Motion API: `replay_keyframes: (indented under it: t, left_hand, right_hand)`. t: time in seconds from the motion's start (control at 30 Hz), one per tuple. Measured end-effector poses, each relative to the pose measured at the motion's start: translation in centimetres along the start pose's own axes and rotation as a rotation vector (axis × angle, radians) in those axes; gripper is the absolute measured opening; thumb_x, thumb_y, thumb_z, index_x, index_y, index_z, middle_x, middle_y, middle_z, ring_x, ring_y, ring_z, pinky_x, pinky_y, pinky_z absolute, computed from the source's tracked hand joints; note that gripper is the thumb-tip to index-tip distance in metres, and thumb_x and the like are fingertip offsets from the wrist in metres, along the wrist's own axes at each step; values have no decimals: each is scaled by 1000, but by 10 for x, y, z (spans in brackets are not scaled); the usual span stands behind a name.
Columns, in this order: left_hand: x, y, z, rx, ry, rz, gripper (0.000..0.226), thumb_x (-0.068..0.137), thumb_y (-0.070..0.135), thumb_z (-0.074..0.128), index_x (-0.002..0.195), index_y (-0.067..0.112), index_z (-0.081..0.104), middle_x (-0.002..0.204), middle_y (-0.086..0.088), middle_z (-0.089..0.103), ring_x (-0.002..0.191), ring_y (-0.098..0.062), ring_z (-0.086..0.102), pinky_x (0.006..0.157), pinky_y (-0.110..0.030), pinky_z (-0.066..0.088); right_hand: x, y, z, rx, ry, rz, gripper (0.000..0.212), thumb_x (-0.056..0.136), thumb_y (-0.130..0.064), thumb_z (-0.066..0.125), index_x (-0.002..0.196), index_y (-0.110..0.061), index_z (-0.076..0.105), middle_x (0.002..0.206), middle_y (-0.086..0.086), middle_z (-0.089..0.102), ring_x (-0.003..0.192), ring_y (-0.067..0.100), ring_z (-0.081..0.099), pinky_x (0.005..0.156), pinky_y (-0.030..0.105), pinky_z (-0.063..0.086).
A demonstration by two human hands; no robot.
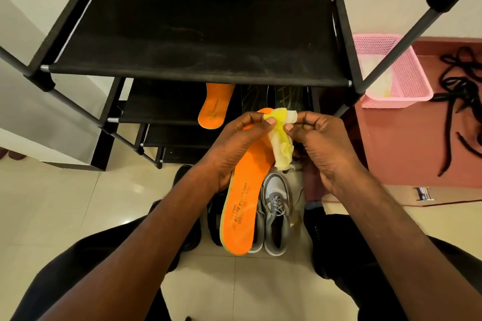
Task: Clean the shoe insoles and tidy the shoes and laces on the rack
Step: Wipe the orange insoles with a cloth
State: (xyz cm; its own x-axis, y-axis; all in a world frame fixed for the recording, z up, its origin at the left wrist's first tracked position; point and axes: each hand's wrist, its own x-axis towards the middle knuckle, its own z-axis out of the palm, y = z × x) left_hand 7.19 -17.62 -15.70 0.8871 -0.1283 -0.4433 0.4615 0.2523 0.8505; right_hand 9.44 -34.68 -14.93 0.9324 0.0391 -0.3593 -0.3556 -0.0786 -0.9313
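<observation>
1. Head view: left hand (pixel 234 143) grips long orange foam insole (pixel 245 206) above grey-and-white sneakers (pixel 276 214)
2. Both thumbs and forefingers, right hand (pixel 318 143) included, pinch crumpled yellow-white cloth (pixel 280 138) before black fabric-shelved rack (pixel 198 34)

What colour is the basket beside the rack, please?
Pink, seen in the head view: the basket sits right of the rack.

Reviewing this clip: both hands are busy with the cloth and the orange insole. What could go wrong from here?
The left hand holds the orange insole while also pinching the yellow cloth with the right hand, so the insole could slip onto the grey sneakers below. The second insole overhangs its lower shelf and could slide off. The loose black laces on the floor could tangle.
</observation>
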Motion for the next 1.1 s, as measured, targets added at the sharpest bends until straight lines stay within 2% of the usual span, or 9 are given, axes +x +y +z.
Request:
replay_keyframes:
  t: [0.13, 0.3, 0.4, 0.53, 0.7, 0.8, 0.9, 1.0, 1.1]
  left_hand:
    - [-2, -2, 2, -55, -73, -52, 31, 100, 19, 64, 128, 5, 63, 116, -17, 73, 102, -30, 73, 84, -50, 62]
    - [1, -5, -3, 17, 8, -1, 10, 97, 18, 69, 104, 11, 66, 103, -12, 74, 90, -24, 73, 75, -37, 60]
    - [0, -4, 0, 2, 4, 2, 17, 95, 19, 72, 107, 9, 65, 103, -15, 74, 90, -26, 73, 76, -39, 62]
    - [1, -4, -1, 14, 9, -6, 20, 96, 22, 71, 109, 9, 65, 116, -20, 72, 102, -32, 71, 90, -49, 59]
    - [0, 4, -2, -144, -89, -135, 38, 106, 41, 49, 127, 13, 64, 117, -18, 74, 105, -37, 72, 88, -55, 58]
    - [0, 3, -2, -105, -51, -105, 26, 103, 32, 60, 116, 10, 62, 113, -19, 72, 101, -38, 73, 80, -57, 61]
    - [2, -1, -4, -54, 30, -23, 13, 100, 21, 64, 106, 9, 64, 103, -12, 72, 96, -27, 72, 76, -43, 62]
    - [6, -2, -6, -56, 101, -6, 18, 97, 22, 68, 82, 13, 62, 92, -6, 70, 95, -21, 70, 74, -35, 60]
    - [8, -2, -8, -112, 77, -41, 22, 96, 24, 69, 78, 16, 59, 91, -8, 68, 87, -22, 70, 70, -35, 59]
  right_hand:
    - [-2, -1, 3, -19, -15, -19, 18, 101, -7, 63, 112, -11, 76, 94, 7, 80, 89, 22, 78, 70, 33, 62]
    - [-3, -2, 6, 17, -15, -32, 16, 101, -19, 66, 112, -11, 75, 96, 3, 79, 86, 8, 76, 65, 19, 57]
    - [-4, 0, 8, 7, -34, -56, 19, 95, -18, 74, 111, -9, 75, 93, 4, 80, 89, 12, 77, 72, 18, 59]
    - [-2, 3, 8, 12, 9, -47, 11, 99, -12, 69, 105, -9, 77, 93, 6, 80, 87, 14, 77, 71, 21, 59]
    - [-1, 4, 6, -67, 32, -68, 15, 104, -16, 63, 105, -14, 77, 92, 0, 79, 88, 13, 77, 73, 29, 61]
    - [0, 6, 7, -209, 43, -151, 14, 104, -24, 63, 105, -19, 77, 95, -1, 78, 92, 13, 75, 85, 41, 63]
    - [-2, 6, 10, -271, 27, -208, 29, 95, -38, 74, 119, -24, 66, 101, -2, 74, 94, 15, 73, 85, 49, 62]
    - [-6, 9, 11, -522, 61, -354, 62, 75, -51, 88, 120, -32, 50, 110, -9, 58, 92, 11, 65, 72, 41, 61]
    - [-8, 12, 15, -672, 50, -422, 51, 71, -44, 92, 108, -31, 59, 113, -11, 52, 95, 4, 59, 76, 33, 57]
